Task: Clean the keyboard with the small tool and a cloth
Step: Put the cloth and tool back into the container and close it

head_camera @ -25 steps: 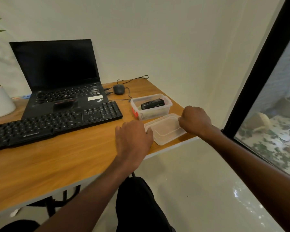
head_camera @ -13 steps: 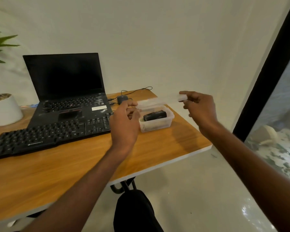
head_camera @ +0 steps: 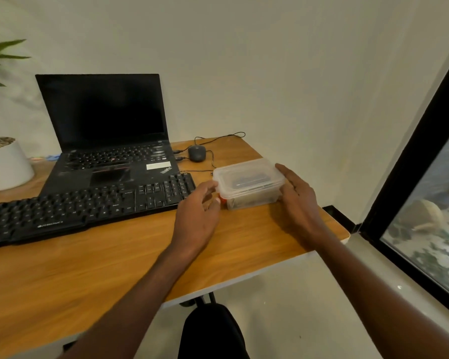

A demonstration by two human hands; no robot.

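One dark item (head_camera: 249,181) under frosted lid (head_camera: 248,172)

1 head-worn camera looks forward and down, close over the wooden desk (head_camera: 114,268). The black external keyboard (head_camera: 88,206) lies toward 10 o'clock.

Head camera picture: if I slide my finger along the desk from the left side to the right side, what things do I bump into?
White plant pot → black keyboard → left hand → clear plastic box with its lid on → right hand. The laptop and mouse sit farther back, above the keyboard, so they are left out.
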